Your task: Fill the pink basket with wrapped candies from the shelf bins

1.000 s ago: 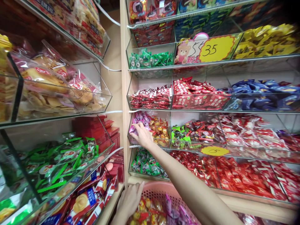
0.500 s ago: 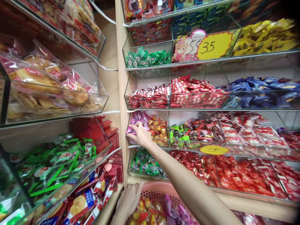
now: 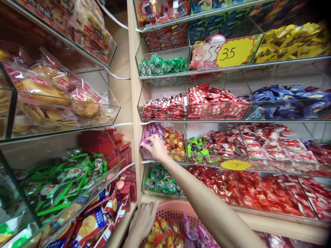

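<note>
My right hand [image 3: 156, 148] reaches into the clear bin [image 3: 163, 159] at the left end of a shelf. Its thumb and fingertips pinch a purple-wrapped candy [image 3: 143, 142]. Behind the fingers lie more purple candies [image 3: 154, 129], with gold-and-orange wrapped candies [image 3: 176, 139] to their right. Lower down, my left hand [image 3: 142, 220] is closed over the left rim of a pink plastic basket [image 3: 178, 206]; some of its fingers are hidden. Inside that basket are amber-coloured candies [image 3: 164, 232] on the left and purple candies [image 3: 198, 234] on the right.
Acrylic bins of wrapped sweets fill the shelves ahead, including green candies [image 3: 162, 177] directly below. A wooden upright [image 3: 134, 103] separates these from the left shelves, where bagged bread [image 3: 51, 89] and green packets [image 3: 64, 179] lie. Yellow price tags [image 3: 236, 165] hang in front.
My right thumb and fingers have come together on a purple candy at the bin's left side. My left hand and the basket stay in place.
</note>
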`<state>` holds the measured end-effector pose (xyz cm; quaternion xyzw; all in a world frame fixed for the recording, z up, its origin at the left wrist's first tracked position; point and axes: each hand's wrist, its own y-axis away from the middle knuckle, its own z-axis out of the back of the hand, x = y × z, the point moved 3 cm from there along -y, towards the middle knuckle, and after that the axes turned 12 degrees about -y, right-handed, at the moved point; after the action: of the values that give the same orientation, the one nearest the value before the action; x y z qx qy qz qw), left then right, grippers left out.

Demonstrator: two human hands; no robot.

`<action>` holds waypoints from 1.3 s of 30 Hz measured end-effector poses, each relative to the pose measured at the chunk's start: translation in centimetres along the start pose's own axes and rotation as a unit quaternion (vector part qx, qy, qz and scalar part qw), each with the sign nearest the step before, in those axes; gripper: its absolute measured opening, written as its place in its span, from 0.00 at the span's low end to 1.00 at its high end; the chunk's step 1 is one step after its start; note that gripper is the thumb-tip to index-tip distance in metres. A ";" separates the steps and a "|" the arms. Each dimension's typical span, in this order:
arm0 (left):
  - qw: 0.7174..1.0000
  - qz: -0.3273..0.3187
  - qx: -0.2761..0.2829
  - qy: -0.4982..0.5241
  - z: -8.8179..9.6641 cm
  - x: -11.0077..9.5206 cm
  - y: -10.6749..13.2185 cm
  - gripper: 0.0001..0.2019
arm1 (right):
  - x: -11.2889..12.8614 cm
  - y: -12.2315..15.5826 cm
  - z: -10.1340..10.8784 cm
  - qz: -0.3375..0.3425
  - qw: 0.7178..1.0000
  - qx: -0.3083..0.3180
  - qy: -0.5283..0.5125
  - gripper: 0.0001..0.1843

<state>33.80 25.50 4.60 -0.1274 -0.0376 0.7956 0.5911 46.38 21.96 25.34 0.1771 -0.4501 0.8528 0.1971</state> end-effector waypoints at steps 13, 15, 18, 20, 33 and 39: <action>1.000 0.002 0.000 0.018 0.2 0.0 -0.1 0.30 | 0.0 -0.2 -0.3 0.004 1.000 -0.013 0.009 0.17; 1.000 -0.001 -0.005 0.013 0.1 -0.1 -0.1 0.30 | -0.2 -0.3 -0.2 0.004 0.999 -0.038 -0.025 0.15; 1.000 0.004 -0.007 0.016 0.1 0.0 0.0 0.30 | -0.5 -0.7 0.2 0.009 0.994 -0.075 -0.082 0.11; 1.000 0.011 -0.008 0.020 0.2 0.0 0.0 0.31 | -0.8 -1.0 0.5 0.009 0.987 -0.100 -0.128 0.11; 0.999 0.013 0.006 0.029 0.3 0.1 -0.2 0.31 | -0.4 1.1 4.0 -0.032 0.908 -0.104 -0.404 0.20; 1.000 0.012 0.011 0.023 0.2 0.1 -0.3 0.31 | -0.5 12.2 6.8 -0.031 0.941 0.013 -0.338 0.13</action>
<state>33.96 25.67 4.85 -0.1401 -0.0139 0.7998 0.5836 41.66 9.84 20.24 0.4712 -0.4732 0.7421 0.0579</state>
